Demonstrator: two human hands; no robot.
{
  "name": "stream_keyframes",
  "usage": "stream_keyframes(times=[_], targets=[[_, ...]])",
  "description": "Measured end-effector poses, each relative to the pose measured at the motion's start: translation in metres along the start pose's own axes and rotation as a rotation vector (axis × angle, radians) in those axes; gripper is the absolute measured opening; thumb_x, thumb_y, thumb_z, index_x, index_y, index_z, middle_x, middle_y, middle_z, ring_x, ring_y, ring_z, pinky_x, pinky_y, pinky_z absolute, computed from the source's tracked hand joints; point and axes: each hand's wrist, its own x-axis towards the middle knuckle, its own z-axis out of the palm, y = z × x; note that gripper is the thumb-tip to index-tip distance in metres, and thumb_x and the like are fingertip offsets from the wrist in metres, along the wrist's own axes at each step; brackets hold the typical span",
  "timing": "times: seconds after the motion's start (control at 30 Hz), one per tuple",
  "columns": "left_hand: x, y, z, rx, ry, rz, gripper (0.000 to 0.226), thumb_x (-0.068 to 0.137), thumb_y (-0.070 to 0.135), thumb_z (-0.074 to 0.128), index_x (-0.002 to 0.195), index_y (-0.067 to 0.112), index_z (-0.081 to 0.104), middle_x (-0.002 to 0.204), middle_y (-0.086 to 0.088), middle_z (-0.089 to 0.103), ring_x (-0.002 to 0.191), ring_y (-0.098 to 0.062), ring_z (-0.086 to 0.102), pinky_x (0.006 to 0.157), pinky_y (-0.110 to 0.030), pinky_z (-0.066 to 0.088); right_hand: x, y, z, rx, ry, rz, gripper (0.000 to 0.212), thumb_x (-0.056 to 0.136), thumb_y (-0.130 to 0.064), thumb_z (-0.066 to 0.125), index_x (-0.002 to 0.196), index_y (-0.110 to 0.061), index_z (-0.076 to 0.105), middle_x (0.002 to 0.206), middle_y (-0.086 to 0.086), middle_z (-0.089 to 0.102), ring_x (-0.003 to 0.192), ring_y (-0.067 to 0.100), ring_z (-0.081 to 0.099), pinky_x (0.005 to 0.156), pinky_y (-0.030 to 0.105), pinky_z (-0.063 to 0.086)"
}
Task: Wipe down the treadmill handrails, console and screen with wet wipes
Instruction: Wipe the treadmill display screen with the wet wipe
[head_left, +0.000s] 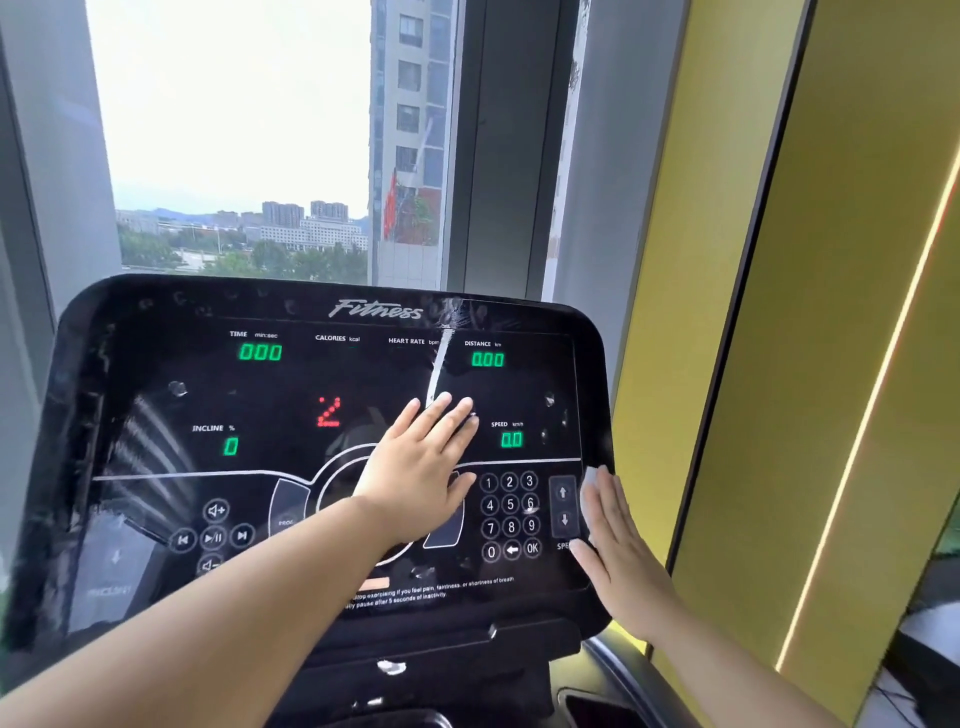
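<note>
The black treadmill console (156, 364) fills the middle of the view, tilted toward me. Its glossy screen (291, 395) shows green readouts and a red figure, with smears and reflections on it. My left hand (421, 467) lies flat on the centre of the screen, fingers stretched out and close together; I see no wipe under it. My right hand (621, 556) presses flat on the console's right edge beside the speed arrows. A white wet wipe (588, 501) shows from under its fingers. The handrails are mostly out of view.
A number keypad (510, 514) sits between my two hands, and media buttons (213, 535) are at the lower left. A window with a city view is behind the console. A yellow wall panel (779, 312) stands close on the right.
</note>
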Motion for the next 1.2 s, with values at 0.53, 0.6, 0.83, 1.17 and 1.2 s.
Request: stream_keyframes(times=[0.53,0.6,0.83,1.17,1.2], targets=[[0.0,0.0,0.007,0.013,0.048,0.006,0.063,0.082,0.049,0.032,0.121,0.011,0.064,0.13,-0.007,0.059,0.121,-0.027,0.056,0.099,-0.048,0.041,0.012,0.002,-0.007,0.09,0.032,-0.013,0.066,0.1,-0.042,0.018,0.138,-0.029,-0.035,0.138,-0.019,-0.049,0.129,-0.005,-0.039,0.117,0.027,-0.005],[0.001,-0.001,0.007,0.017,0.036,0.0,0.064,0.082,0.049,0.031,0.121,0.011,0.064,0.13,-0.006,0.059,0.121,-0.027,0.055,0.1,-0.047,0.041,0.028,-0.001,-0.024,0.127,0.059,-0.002,0.066,0.099,-0.045,0.017,0.138,-0.032,-0.034,0.139,-0.018,-0.048,0.129,-0.006,-0.04,0.115,0.026,-0.007],[0.001,0.001,0.007,0.002,0.005,-0.005,0.065,0.083,0.05,0.031,0.122,0.01,0.063,0.132,-0.007,0.057,0.122,-0.028,0.054,0.1,-0.047,0.041,0.062,-0.014,-0.05,0.213,0.176,0.059,0.066,0.102,-0.042,0.019,0.139,-0.031,-0.034,0.142,-0.013,-0.044,0.132,0.002,-0.037,0.111,0.026,-0.01],[0.0,0.004,0.007,0.03,0.008,-0.016,0.086,0.079,0.055,-0.006,0.15,0.013,0.017,0.159,-0.004,0.009,0.146,-0.025,0.005,0.115,-0.039,-0.006,0.044,-0.003,-0.039,0.166,0.071,0.014,0.062,0.1,-0.046,0.015,0.137,-0.033,-0.033,0.142,-0.015,-0.044,0.131,-0.002,-0.037,0.113,0.026,-0.01],[-0.001,0.004,0.006,0.013,0.025,-0.018,0.083,0.082,0.054,0.0,0.148,0.012,0.025,0.157,-0.005,0.018,0.145,-0.026,0.013,0.115,-0.04,-0.001,0.047,-0.003,-0.04,0.173,0.08,0.012,0.063,0.1,-0.046,0.015,0.137,-0.033,-0.033,0.143,-0.014,-0.043,0.132,-0.002,-0.037,0.113,0.027,-0.01]])
